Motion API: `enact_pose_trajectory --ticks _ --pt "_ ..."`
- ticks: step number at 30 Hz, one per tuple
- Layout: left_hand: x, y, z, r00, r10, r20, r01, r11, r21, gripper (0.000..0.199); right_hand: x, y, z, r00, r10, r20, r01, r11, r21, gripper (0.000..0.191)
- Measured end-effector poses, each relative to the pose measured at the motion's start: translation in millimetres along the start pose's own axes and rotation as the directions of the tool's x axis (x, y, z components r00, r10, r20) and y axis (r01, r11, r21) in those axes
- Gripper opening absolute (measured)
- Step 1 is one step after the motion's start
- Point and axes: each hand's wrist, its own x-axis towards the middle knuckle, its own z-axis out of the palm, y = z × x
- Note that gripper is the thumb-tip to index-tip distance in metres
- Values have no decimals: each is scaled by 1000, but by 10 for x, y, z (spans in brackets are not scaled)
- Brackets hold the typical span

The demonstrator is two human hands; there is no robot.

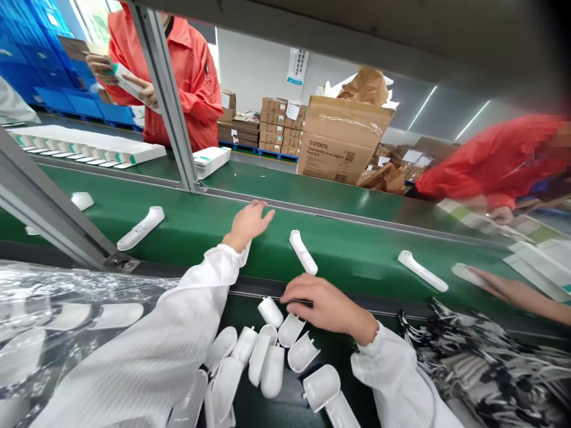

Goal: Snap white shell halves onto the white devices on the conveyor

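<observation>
White plastic shell pieces (267, 356) are lying in a loose heap on the dark ledge just below the green conveyor belt (348, 249). Right hand (323, 306) is resting palm-down at the upper edge of this heap, fingers curled over two of the shells; fingertips are touching them, but whether a piece is actually pinched cannot be told from this angle. Left hand (250, 223) is reaching out over the belt, fingers spread and flat, gripping nothing, well apart from the heap.

White handle-shaped unit (303, 252) is lying on the belt between the two hands, just above the right hand and not touching it. A second unit (141, 228) is lying further left on the belt, a third (422, 271) further right.

Another person's bare hand (495, 285) is pressing on a white piece at the right end of the belt. Across the belt, a person in an orange jacket (191, 77) is holding a white carton; flat white cartons (89, 148) are stacked beside them. A brown cardboard box (341, 139) is standing on the far side. Clear plastic bag (57, 321) of shell pieces is sitting at lower left; a tangle of black-and-white cords (482, 356) is lying at lower right.
</observation>
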Motion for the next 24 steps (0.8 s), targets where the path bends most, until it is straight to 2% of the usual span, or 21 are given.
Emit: enact_pose_trajectory --ticks 1,3,6,9,11,13,14,16,18,19,21,24 --pt "15 -79 -71 999 -46 14 46 999 24 51 12 -93 17 994 -39 102 39 999 3 19" --pt "24 -220 -153 990 -118 78 113 991 69 50 33 -213 91 975 -50 218 63 997 -51 13" --pt "-19 -335 -130 968 -135 213 117 989 93 53 32 -249 197 961 -11 277 45 992 -116 8" --pt "-77 -331 -6 960 -68 271 54 997 58 47 19 -169 175 961 39 273 -30 999 -39 8" --pt "-107 -298 84 968 -25 249 13 999 48 43 43 -50 126 978 76 196 -96 991 96 21" --pt "-129 -264 153 976 -3 217 -9 999 53 42 104 122 119 988 151 15 -150 965 214 38" --pt "-139 -250 176 979 -2 204 -10 998 59 42 144 221 142 972 212 -104 -180 951 252 41" --pt "-154 -227 198 982 -16 187 3 998 69 42 229 416 230 879 360 -314 -252 908 333 38" --pt "-163 -206 200 982 -39 183 24 996 81 42 300 562 344 777 487 -399 -293 841 456 36" --pt "-165 -195 197 981 -52 184 36 996 87 41 326 605 397 750 522 -405 -291 811 508 37" --pt "-167 -165 194 979 -80 188 62 993 101 42 353 625 476 751 523 -403 -270 800 536 42" --pt "-167 -108 207 973 -123 197 98 986 134 43 348 546 528 816 394 -423 -200 879 433 39"
